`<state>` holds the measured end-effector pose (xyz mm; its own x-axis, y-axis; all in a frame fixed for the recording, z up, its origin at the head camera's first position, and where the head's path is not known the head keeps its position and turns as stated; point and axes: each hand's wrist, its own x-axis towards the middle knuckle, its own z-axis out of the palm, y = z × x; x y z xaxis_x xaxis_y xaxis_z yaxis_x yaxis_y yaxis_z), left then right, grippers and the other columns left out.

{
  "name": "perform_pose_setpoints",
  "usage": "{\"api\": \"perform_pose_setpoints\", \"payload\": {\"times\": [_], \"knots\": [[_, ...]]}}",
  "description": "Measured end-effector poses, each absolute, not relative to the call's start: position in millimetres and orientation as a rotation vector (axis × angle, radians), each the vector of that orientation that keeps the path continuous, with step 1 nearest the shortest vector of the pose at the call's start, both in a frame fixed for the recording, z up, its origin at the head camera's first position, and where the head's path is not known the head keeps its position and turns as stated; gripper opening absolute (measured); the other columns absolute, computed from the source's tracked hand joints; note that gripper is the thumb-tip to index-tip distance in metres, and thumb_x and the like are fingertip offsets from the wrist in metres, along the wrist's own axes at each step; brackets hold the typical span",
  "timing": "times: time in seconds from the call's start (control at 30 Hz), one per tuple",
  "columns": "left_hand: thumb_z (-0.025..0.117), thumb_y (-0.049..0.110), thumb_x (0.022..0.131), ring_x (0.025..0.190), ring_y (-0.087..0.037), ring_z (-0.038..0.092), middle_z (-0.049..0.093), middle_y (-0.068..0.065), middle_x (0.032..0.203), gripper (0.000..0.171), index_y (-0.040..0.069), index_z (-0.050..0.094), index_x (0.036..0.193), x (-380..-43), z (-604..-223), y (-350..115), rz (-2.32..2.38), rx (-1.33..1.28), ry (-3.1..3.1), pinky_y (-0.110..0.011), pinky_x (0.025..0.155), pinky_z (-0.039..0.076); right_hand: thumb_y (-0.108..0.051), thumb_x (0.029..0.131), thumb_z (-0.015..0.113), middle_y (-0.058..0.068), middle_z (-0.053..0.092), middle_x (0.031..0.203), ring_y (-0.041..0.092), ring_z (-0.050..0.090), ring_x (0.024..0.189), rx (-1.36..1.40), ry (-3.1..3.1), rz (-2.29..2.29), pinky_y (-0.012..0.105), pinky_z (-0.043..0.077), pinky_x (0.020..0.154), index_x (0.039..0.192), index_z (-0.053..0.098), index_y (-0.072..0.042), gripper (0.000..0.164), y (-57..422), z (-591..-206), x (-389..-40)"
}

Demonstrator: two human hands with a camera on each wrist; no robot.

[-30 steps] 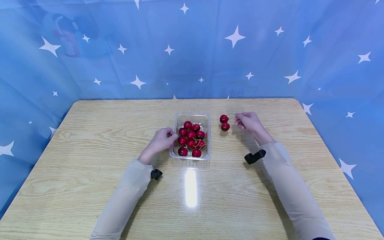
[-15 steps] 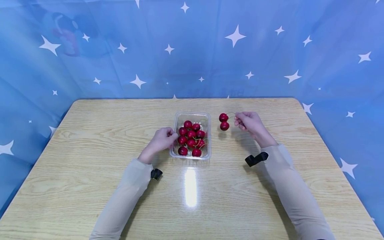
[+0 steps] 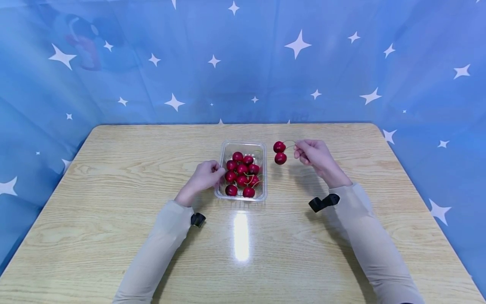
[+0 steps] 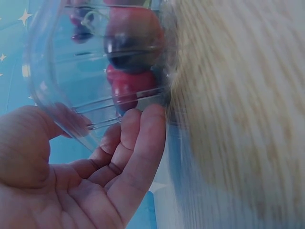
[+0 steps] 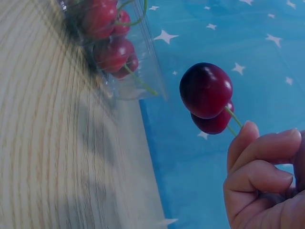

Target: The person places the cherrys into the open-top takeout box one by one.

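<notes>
A clear plastic box (image 3: pixel 244 147) with several red cherries (image 3: pixel 241 169) in it stands mid-table in the head view. At its left side, my left hand (image 3: pixel 205 176) grips the wall; in the left wrist view the thumb lies at the rim and the fingers (image 4: pixel 143 143) against the outside. To the right of the box, my right hand (image 3: pixel 316 156) pinches the thin green stems of a pair of cherries (image 3: pixel 280 158). Both fruits hang out beyond the fingertips, close over the table, one partly behind the other cherry (image 5: pixel 206 90) in the right wrist view.
The pale wooden table (image 3: pixel 114 190) reaches back to a blue curtain (image 3: pixel 243 76) with white stars. A black wrist camera (image 3: pixel 324 202) sits on the right sleeve, another camera (image 3: pixel 198 220) on the left one.
My right hand has brought the pair of cherries slightly left, toward the box, and up from the table. My left hand has stayed at the box's side.
</notes>
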<state>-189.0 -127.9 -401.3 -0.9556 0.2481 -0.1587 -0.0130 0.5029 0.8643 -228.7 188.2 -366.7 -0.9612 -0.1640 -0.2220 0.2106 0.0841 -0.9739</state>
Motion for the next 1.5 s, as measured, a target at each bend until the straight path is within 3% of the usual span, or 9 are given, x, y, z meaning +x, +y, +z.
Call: {"api": "perform_pose_setpoints", "payload": {"times": [0.73, 1.27, 1.5], "knots": [[0.049, 0.011, 0.091, 0.054, -0.016, 0.052, 0.058, -0.01, 0.065, 0.014, 0.002, 0.052, 0.082, -189.8, -401.6, -127.1, 1.393, 0.167, 2.5, -0.024, 0.051, 0.04, -0.014, 0.098, 0.046, -0.001, 0.056, 0.06, 0.005, 0.037, 0.04, -0.085, 2.071, -1.934, 0.016, 0.027, 0.042, 0.08, 0.055, -0.002, 0.023, 162.6, -365.4, -217.1], [0.048, 0.012, 0.092, 0.053, -0.018, 0.052, 0.054, -0.005, 0.06, 0.014, 0.003, 0.052, 0.082, -189.1, -400.2, -126.6, 1.388, 0.177, 2.508, -0.025, 0.049, 0.036, -0.011, 0.097, 0.045, 0.0, 0.055, 0.059, 0.005, 0.039, 0.042, -0.141, 2.041, -1.91, 0.016, 0.03, 0.042, 0.078, 0.057, -0.002, 0.023, 137.0, -368.7, -208.4], [0.049, 0.012, 0.092, 0.054, -0.019, 0.053, 0.054, -0.005, 0.06, 0.015, 0.003, 0.052, 0.081, -188.9, -399.3, -126.1, 1.388, 0.173, 2.509, -0.024, 0.049, 0.037, -0.01, 0.097, 0.045, 0.0, 0.055, 0.059, 0.005, 0.038, 0.041, -0.17, 2.056, -1.834, 0.016, 0.029, 0.041, 0.085, 0.053, 0.009, 0.024, 128.7, -370.6, -204.8]]}}
